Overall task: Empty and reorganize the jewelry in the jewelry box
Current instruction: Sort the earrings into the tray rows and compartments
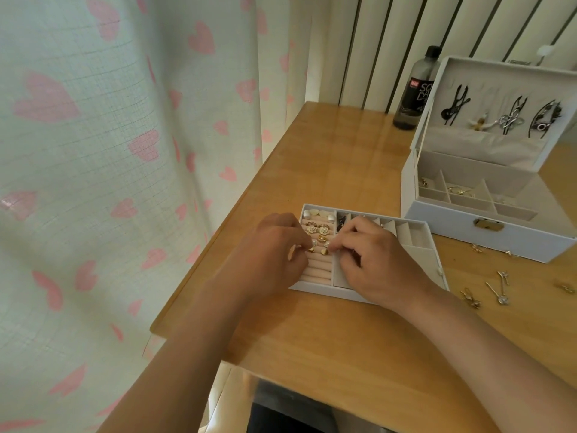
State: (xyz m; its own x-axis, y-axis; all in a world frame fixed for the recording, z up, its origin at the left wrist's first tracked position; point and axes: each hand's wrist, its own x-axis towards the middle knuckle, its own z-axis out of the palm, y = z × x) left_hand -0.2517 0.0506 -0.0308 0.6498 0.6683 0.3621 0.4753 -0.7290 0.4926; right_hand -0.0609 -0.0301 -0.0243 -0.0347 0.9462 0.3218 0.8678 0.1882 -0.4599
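A white jewelry tray lies on the wooden table, lifted out of the white jewelry box that stands open at the right. The tray's pink ring rolls hold several gold and pearl earrings. My left hand and my right hand meet over the rolls, each pinching a small gold earring with its fingertips. The box lid carries hair clips and brooches; its lower compartments hold a few gold pieces.
Loose gold earrings lie scattered on the table to the right of the tray. A dark bottle stands behind the box. A curtain with pink hearts hangs along the table's left edge.
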